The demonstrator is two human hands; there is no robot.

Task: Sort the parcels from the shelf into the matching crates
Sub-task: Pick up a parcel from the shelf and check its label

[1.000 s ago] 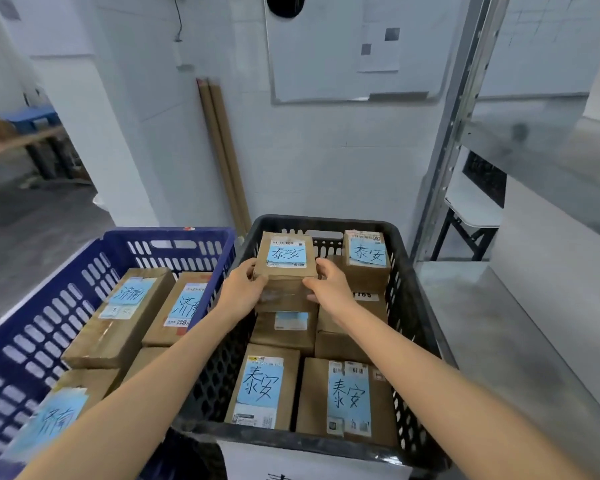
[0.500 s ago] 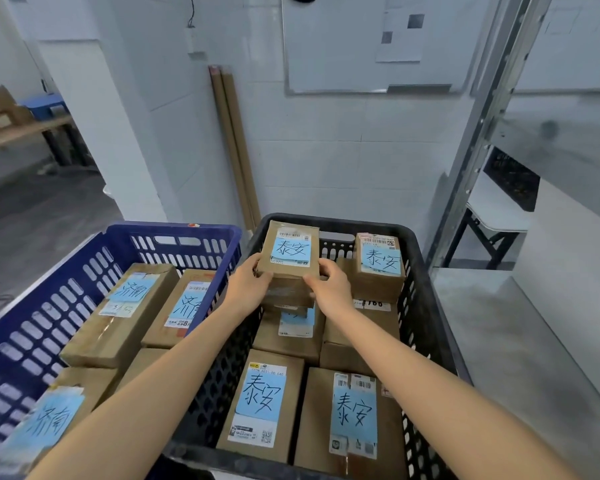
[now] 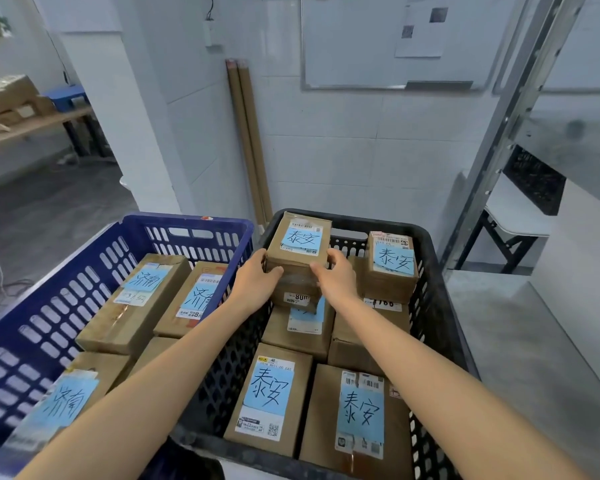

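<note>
A small brown parcel [image 3: 300,245] with a blue handwritten label stands at the back of the black crate [image 3: 433,306], on top of other parcels. My left hand [image 3: 257,284] grips its left side and my right hand [image 3: 336,277] grips its right side. Several more brown parcels with the same blue label lie in the black crate, among them one at the back right [image 3: 392,265] and two in front [image 3: 269,396]. To the left stands the blue crate [image 3: 84,271] with several parcels carrying a different blue label [image 3: 139,299].
A white tiled wall with a whiteboard [image 3: 388,39] rises behind the crates. Two cardboard tubes [image 3: 248,140] lean against it. A metal shelf post [image 3: 506,116] stands at the right, with a white folding table [image 3: 513,220] behind it. Grey floor lies on both sides.
The view has tilted up a little. Both hands stay on the small parcel, which sits slightly higher and more upright at the back of the black crate.
</note>
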